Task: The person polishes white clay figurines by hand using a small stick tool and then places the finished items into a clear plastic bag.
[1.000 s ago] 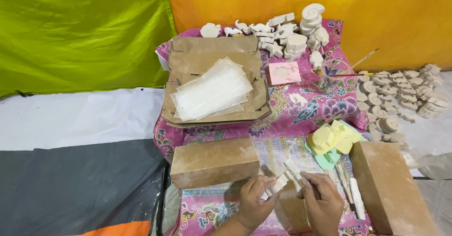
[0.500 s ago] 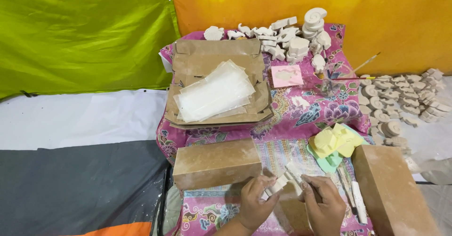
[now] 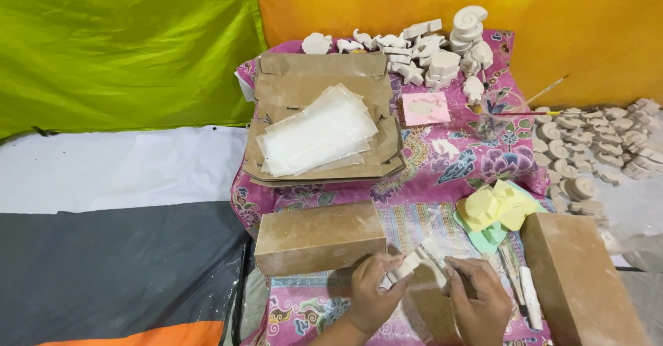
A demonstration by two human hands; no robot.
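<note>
Low in the view, the left hand (image 3: 373,298) is pinching a small white plaster piece (image 3: 407,266) by its lower end. Its long axis runs diagonally, pointing up and to the right. The right hand (image 3: 480,301) is closed around a thin tool (image 3: 436,257) whose tip touches the piece. A brown block (image 3: 319,237) sits just left on the patterned cloth (image 3: 476,159), yellow molds (image 3: 494,206) to the right.

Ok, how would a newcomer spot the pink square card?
Start at the pink floral cloth. Right of the cardboard tray that holds clear plastic sheets, below the white plaster figures, lies the pink square card: flat and pale pink, unlike the white figures.
</note>
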